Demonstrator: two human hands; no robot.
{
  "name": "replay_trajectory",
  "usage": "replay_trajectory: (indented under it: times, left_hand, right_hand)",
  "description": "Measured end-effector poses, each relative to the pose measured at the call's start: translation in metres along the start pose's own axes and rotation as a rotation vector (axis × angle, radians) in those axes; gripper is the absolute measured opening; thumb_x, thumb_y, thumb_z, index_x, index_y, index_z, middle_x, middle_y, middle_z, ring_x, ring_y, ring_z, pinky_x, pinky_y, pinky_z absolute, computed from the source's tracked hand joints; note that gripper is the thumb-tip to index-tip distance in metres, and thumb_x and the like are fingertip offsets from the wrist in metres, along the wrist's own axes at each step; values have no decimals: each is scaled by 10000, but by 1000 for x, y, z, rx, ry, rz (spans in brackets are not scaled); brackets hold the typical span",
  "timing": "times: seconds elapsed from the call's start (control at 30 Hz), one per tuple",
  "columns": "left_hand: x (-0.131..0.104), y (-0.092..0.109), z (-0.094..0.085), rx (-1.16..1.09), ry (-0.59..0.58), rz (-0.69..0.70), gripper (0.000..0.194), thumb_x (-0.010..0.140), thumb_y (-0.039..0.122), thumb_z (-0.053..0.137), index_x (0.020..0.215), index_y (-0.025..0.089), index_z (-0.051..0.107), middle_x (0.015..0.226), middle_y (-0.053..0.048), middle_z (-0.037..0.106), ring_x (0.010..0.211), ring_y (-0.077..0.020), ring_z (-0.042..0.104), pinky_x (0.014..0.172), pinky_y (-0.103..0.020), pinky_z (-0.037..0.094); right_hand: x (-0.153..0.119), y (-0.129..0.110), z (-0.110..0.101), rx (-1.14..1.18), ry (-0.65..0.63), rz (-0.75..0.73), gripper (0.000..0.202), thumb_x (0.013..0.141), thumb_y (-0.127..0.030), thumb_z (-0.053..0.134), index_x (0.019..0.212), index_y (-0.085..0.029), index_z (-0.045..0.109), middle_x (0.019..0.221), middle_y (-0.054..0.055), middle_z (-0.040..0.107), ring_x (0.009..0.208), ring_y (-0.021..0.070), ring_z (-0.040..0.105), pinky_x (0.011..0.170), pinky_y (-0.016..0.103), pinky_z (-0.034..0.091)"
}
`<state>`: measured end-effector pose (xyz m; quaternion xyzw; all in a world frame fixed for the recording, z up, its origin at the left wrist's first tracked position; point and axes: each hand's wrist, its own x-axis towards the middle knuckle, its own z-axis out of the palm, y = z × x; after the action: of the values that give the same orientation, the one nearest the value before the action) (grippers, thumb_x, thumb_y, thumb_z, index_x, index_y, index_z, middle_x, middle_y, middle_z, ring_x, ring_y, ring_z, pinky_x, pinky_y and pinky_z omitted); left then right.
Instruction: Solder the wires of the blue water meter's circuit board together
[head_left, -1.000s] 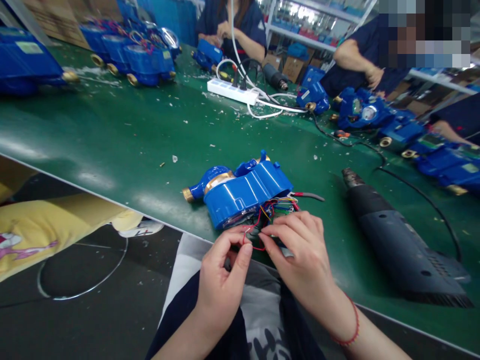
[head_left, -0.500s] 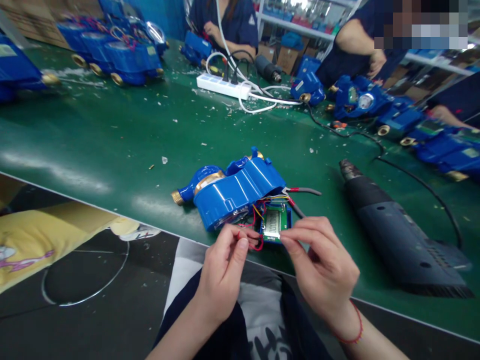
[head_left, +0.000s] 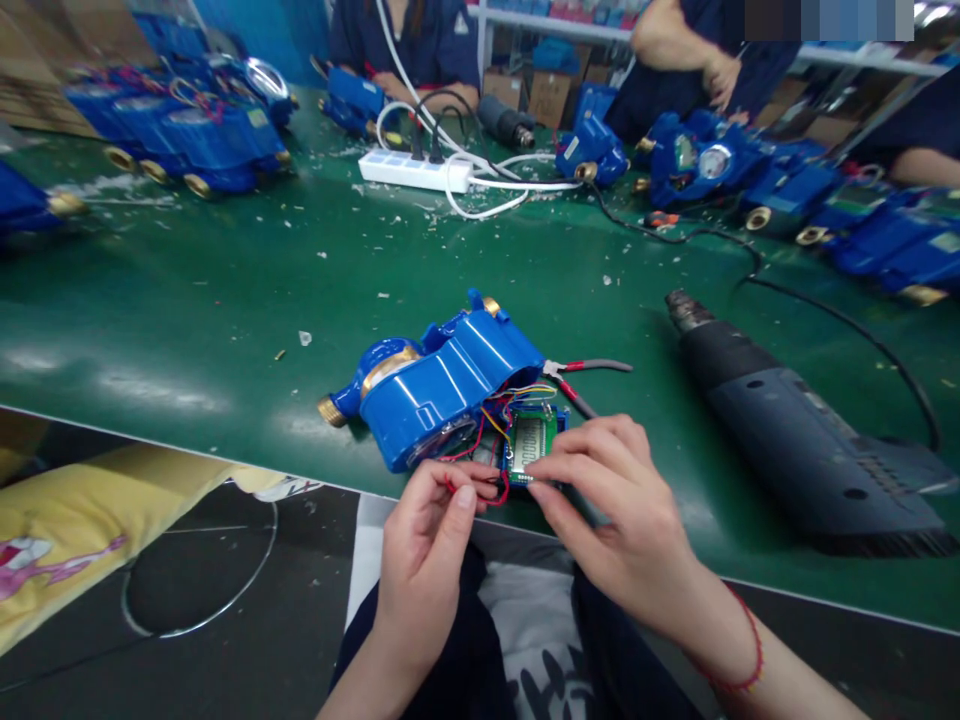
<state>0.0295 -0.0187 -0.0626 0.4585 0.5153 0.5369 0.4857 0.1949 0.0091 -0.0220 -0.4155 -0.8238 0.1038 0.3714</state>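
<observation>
A blue meter with brass ends lies near the table's front edge. Beside it, joined by thin coloured wires, is a green circuit board with a small display. My left hand is closed on the red wire at the board's left. Over the board's lower right is my right hand, its thumb and forefinger a little apart at the display's lower edge, with nothing seen between them. Pliers with red and grey handles lie behind the board, partly under the meter.
A dark heat gun lies on the green table at the right, its cable running back. Farther off are a white power strip, more blue meters and people's arms. A yellow-clothed leg is at the lower left.
The view has shifted, so the meter and board appear farther left. My right thumb and forefinger have parted slightly and the fingers reach farther over the board. My left hand keeps the red wire.
</observation>
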Motion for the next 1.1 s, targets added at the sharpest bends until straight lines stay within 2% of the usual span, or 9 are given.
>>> replay_trajectory:
  times: [0.07, 0.17, 0.37, 0.53, 0.67, 0.83, 0.93, 1.1]
  left_hand:
    - [0, 0, 0, 9, 1, -4, 281, 895, 357, 527, 837, 82, 509, 972, -71, 597, 826, -32, 602, 745, -85, 523]
    - [0, 0, -1, 41, 18, -9, 296, 899, 378, 523, 864, 84, 499, 983, -76, 591, 832, -38, 605, 747, -95, 526]
    - [-4, 2, 0, 17, 32, -28, 327, 917, 404, 487, 839, 88, 453, 953, -77, 586, 852, -43, 606, 747, -99, 528]
    - [-8, -2, 0, -7, 71, -71, 319, 916, 404, 494, 878, 95, 424, 1018, -89, 572, 909, -71, 601, 794, -148, 536]
    - [-10, -6, -3, -15, 138, -57, 305, 900, 390, 528, 905, 104, 422, 1070, -70, 531, 835, -35, 571, 726, -121, 521]
    - [-14, -3, -1, 18, 124, -39, 284, 923, 375, 495, 865, 110, 410, 909, -25, 530, 749, 3, 526, 700, -84, 500]
    - [-14, 2, 4, 53, 127, -2, 277, 918, 366, 501, 859, 110, 411, 875, -19, 551, 729, 5, 552, 690, -78, 511]
    - [-10, 8, 12, 122, 103, 20, 261, 776, 261, 672, 888, 103, 496, 798, -1, 606, 685, -12, 617, 641, -48, 516]
  right_hand:
    - [7, 0, 8, -40, -56, -19, 27, 881, -169, 619, 891, -179, 641, 898, 31, 596, 904, 193, 460, 819, 389, 312]
    - [11, 1, 16, -62, -114, -29, 106, 909, -164, 571, 829, -173, 638, 890, 26, 596, 877, 194, 449, 814, 394, 273]
    - [4, 5, 26, 15, 6, 38, 163, 944, -132, 488, 834, -152, 607, 872, 34, 570, 853, 167, 476, 848, 382, 283]
    - [2, 6, 23, 92, 72, 20, 125, 922, -83, 497, 865, -138, 594, 877, 42, 553, 857, 151, 498, 831, 351, 322]
    - [-2, 4, 19, 163, 42, -37, 120, 897, -91, 515, 946, -159, 601, 939, 48, 590, 912, 169, 510, 845, 368, 326]
    - [-7, 3, 26, 117, -3, -14, 41, 913, -213, 591, 909, -192, 627, 927, 2, 630, 917, 174, 489, 902, 413, 251]
    - [-6, 5, 29, 148, 17, -6, 75, 922, -190, 576, 871, -190, 631, 913, -3, 633, 911, 169, 487, 903, 415, 242]
    - [-3, 4, 26, 289, 30, 89, 68, 892, -131, 598, 846, -176, 618, 882, -6, 605, 919, 157, 489, 894, 387, 251]
